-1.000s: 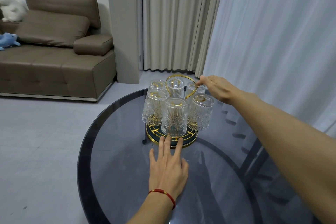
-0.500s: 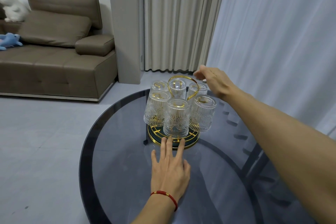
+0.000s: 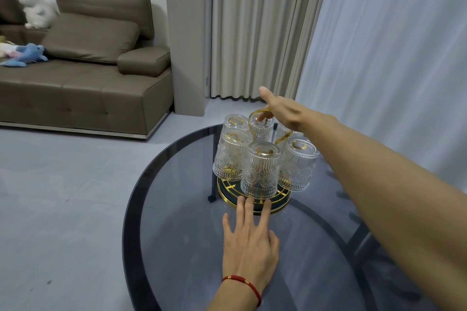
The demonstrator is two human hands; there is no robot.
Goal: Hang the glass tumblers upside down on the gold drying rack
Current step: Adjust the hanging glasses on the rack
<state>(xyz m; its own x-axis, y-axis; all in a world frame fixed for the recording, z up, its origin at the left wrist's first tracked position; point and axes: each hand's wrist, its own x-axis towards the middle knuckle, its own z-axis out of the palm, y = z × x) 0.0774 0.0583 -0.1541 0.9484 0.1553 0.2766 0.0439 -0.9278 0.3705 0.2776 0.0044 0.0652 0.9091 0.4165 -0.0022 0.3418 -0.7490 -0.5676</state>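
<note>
The gold drying rack (image 3: 283, 206) stands on the round dark glass table (image 3: 177, 235), its gold loop handle (image 3: 254, 113) rising in the middle. Several ribbed glass tumblers hang upside down around it: one at the front (image 3: 261, 171), one to the left (image 3: 231, 156), one to the right (image 3: 298, 166), others behind. My left hand (image 3: 250, 242) lies flat on the table, fingertips touching the rack's base rim. My right hand (image 3: 285, 111) reaches over the rack; its fingers dip to the top of the handle and the thumb points up.
A brown sofa (image 3: 88, 78) with soft toys stands at the far left across the grey floor. Beige curtains (image 3: 252, 28) and a sheer white curtain (image 3: 391, 58) hang close behind and right of the table. Dark table legs (image 3: 358, 240) show through the glass.
My right hand has left the right side of the handle, lifted and moved left over its top, thumb spread. My left hand has stayed at the base rim.
</note>
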